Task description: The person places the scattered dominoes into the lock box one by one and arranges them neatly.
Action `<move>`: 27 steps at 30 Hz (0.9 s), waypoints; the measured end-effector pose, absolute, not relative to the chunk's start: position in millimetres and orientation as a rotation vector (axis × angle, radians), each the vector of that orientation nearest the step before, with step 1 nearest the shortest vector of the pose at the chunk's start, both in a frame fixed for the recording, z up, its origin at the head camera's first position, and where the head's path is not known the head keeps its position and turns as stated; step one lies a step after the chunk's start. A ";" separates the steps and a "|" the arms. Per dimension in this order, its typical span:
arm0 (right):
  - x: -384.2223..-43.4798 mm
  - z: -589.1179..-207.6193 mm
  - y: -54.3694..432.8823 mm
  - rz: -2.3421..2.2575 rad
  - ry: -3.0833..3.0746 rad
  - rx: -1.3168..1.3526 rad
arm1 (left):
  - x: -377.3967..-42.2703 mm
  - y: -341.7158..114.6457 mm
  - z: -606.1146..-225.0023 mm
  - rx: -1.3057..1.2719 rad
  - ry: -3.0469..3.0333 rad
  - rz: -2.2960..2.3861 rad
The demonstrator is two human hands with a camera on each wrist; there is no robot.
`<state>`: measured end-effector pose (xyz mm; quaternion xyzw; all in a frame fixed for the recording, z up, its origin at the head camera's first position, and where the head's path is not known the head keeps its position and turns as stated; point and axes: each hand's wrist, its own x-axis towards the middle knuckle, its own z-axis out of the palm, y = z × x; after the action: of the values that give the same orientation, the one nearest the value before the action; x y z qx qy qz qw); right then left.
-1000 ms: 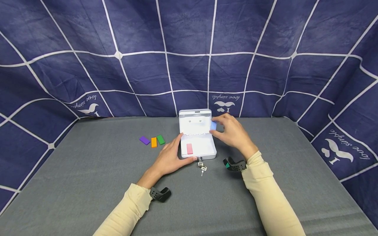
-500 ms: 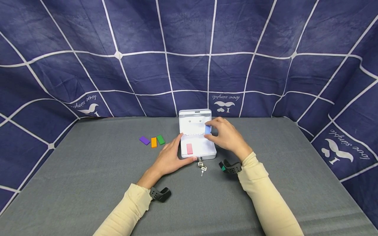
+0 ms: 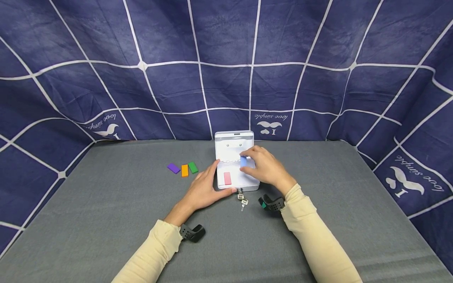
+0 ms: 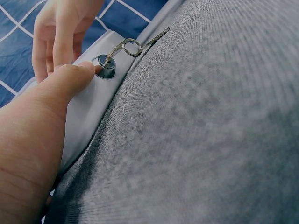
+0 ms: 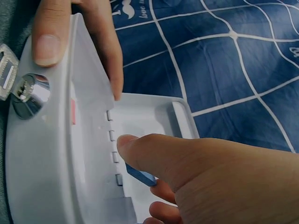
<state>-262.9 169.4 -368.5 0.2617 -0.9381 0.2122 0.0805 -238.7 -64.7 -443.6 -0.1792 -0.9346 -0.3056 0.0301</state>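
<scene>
A small white metal cash box (image 3: pixel 247 182) stands on the table with its lid (image 3: pixel 228 153) raised at the back. My left hand (image 3: pixel 203 190) holds its left side, the thumb against the front wall beside the lock (image 4: pixel 106 67) and the fingers along the side. Between thumb and fingers my right hand (image 3: pixel 269 167) pinches a blue domino-like block (image 3: pixel 243 161) upright over the box's inside, near the hinge. A pink block (image 3: pixel 227 178) lies in the box at the left. Keys on a ring (image 3: pixel 244 202) hang from the lock onto the cloth.
Left of the box lie a purple block (image 3: pixel 174 168), an orange block (image 3: pixel 185 170) and a green block (image 3: pixel 192 167). Grey cloth (image 3: pixel 124 204) covers the table. Behind it hangs a blue curtain (image 3: pixel 226 86) with white lines.
My right hand has carried the blue block leftward and slightly nearer, from the lid's right edge to over the box's inside. The left hand has stayed on the box.
</scene>
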 end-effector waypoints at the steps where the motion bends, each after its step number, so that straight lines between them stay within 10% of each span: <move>1: -263.1 -369.6 168.7 0.632 -2.811 0.788 | -238.7 -64.7 -443.4 -0.556 -2.879 -0.943; 27: -263.8 -387.6 153.1 0.576 -2.829 0.950 | -237.7 -65.1 -441.9 -0.555 -2.887 -0.941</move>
<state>-263.8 153.1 -387.6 0.3121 -0.9296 0.1893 0.0513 -237.7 -65.1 -441.9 -0.1797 -0.9349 -0.3047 0.0273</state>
